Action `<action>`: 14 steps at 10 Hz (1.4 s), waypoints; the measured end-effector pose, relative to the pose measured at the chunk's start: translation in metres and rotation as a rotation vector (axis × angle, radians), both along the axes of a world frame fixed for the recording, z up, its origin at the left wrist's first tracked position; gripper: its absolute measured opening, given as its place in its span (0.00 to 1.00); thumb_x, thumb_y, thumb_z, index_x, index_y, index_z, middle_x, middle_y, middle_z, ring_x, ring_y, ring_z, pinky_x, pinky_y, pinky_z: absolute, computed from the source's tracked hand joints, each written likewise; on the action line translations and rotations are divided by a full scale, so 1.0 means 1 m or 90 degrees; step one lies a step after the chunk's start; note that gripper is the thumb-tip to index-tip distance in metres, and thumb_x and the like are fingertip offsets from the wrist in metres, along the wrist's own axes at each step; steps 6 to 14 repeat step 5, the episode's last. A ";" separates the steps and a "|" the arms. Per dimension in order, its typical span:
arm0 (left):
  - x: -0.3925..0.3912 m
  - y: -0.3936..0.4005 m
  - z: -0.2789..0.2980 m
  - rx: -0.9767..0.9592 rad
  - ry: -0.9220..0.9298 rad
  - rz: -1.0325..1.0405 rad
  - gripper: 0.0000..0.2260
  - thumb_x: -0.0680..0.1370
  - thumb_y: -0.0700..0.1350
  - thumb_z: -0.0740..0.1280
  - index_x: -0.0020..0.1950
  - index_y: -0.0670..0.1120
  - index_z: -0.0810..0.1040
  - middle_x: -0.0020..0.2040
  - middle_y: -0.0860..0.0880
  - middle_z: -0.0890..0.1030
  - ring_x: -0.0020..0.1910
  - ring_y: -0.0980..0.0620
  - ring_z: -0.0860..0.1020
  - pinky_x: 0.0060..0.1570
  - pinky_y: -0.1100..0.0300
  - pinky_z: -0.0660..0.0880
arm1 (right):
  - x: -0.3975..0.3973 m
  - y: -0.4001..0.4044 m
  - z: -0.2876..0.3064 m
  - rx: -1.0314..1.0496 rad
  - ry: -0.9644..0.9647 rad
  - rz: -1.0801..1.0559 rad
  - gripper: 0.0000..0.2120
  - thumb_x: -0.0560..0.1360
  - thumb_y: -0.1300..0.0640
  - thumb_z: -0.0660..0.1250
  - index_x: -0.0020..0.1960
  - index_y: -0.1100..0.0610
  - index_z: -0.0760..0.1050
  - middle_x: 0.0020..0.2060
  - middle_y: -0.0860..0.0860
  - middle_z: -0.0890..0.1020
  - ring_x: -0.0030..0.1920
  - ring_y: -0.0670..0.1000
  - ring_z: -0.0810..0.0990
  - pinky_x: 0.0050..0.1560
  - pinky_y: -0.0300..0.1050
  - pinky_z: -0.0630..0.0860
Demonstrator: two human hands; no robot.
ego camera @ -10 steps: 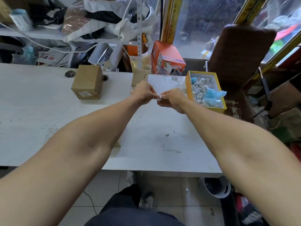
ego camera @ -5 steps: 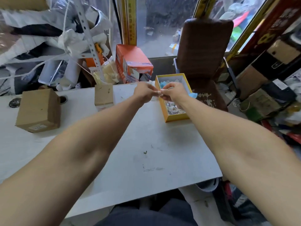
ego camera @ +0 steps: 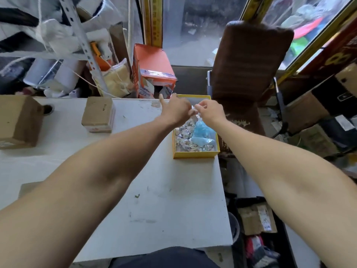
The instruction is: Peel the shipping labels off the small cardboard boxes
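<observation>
Both hands now over yellow tray point(ego camera: 195, 154) w/ label scrap point(ego camera: 193, 107) pinched in left hand point(ego camera: 176, 111) & right hand point(ego camera: 209, 111); risk: adhesive sticks to fingers, misses tray; cardboard boxes point(ego camera: 98, 115) left on counter point(ego camera: 154, 200).

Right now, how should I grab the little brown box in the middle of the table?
Hold the small cardboard box by its two short sides, reaching down from above. It lies flat on the white table with open space around it, so fingers probably fit on both sides.
</observation>
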State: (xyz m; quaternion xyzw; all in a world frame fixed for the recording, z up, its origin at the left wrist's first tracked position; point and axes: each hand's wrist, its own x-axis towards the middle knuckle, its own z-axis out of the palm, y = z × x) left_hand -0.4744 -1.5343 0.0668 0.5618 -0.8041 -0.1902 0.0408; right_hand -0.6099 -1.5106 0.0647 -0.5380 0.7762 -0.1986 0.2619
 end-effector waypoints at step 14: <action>-0.020 -0.004 -0.017 0.026 -0.039 0.008 0.14 0.83 0.57 0.58 0.46 0.53 0.80 0.61 0.49 0.79 0.73 0.44 0.62 0.71 0.27 0.44 | -0.039 0.001 -0.011 0.007 0.108 0.131 0.12 0.78 0.56 0.62 0.58 0.57 0.80 0.55 0.54 0.82 0.53 0.55 0.79 0.55 0.54 0.78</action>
